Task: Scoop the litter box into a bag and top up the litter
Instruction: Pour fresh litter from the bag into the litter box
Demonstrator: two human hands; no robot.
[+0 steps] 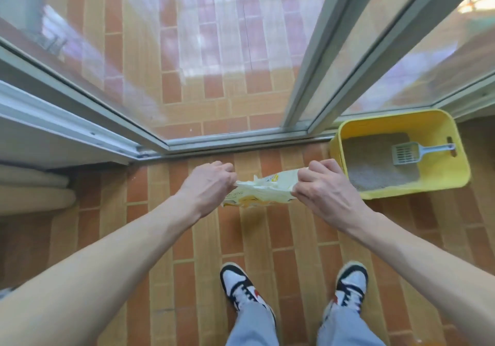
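A pale yellow printed bag (263,190) hangs in the air between my hands, above the tiled floor. My left hand (207,185) pinches its left edge and my right hand (325,189) grips its right edge, stretching the top flat. To the right on the floor stands a yellow litter box (442,182) holding grey litter (375,166). A grey-blue slotted scoop (407,153) lies inside it, its handle leaning on the box's right wall. The bag's lower part is hidden behind its top.
Glass sliding doors with grey frames (219,139) run along the floor just ahead. Rolled beige material (34,190) lies at the left under a ledge. My two sneakered feet (292,289) stand on the orange and tan tiles (267,241).
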